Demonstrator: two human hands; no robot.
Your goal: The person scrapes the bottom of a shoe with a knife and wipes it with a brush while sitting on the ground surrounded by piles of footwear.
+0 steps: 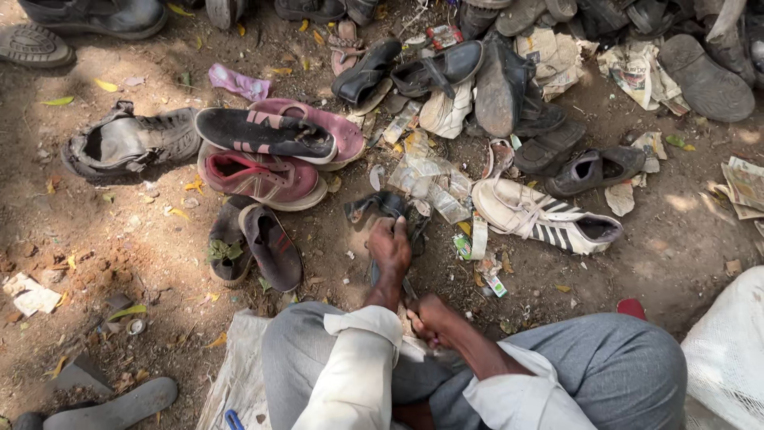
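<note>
I sit on the ground in grey trousers and rolled white sleeves. My left hand [390, 248] reaches forward and presses down on a worn dark sandal [380, 207] lying in the dirt, fingers closed over its near part. My right hand [430, 318] is a closed fist close to my knees. It grips the narrow dark end that runs back from the sandal; what exactly sits inside the fist is hidden.
Old shoes ring the spot: a white striped sneaker [543, 216] to the right, pink and maroon sneakers [267, 177] to the left, brown slip-ons [270, 245], black shoes [442, 70] at the back. Crumpled plastic wrappers [430, 179] and paper scraps lie between. A white sack [728, 350] is at my right.
</note>
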